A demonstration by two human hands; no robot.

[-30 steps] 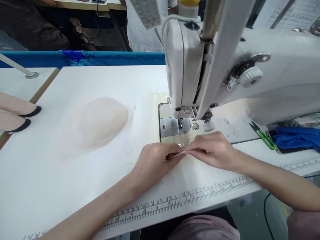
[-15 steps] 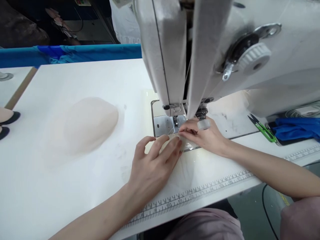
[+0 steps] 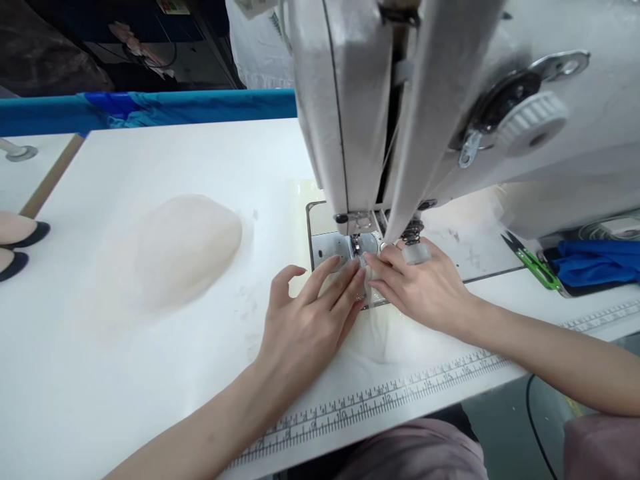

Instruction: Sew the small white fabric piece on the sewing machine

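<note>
A thin, sheer pale fabric piece (image 3: pixel 376 327) lies at the sewing machine's (image 3: pixel 345 120) needle area, its loose part trailing toward the table's front edge. My left hand (image 3: pixel 310 320) rests on it with fingers stretched out and thumb apart, the fingertips just in front of the presser foot (image 3: pixel 355 245). Close on the right is my right hand (image 3: pixel 425 283), its thumb and forefinger tips apart and touching the fabric beside the foot. Part of that hand is behind the machine's round knob. The fabric's edge under the fingers is hard to make out.
Another sheer pale piece (image 3: pixel 190 253) lies on the white table (image 3: pixel 100 373) at left. Green-handled thread snips (image 3: pixel 535 263) and a blue cloth (image 3: pixel 600 262) lie at right. A printed ruler strip (image 3: pixel 365 407) runs along the front edge. Black-edged beige pieces (image 3: pixel 20 243) sit far left.
The view has shifted slightly left. My right thumb and forefinger, earlier pinched together on the fabric, are now apart. My left fingers have straightened and spread toward the presser foot.
</note>
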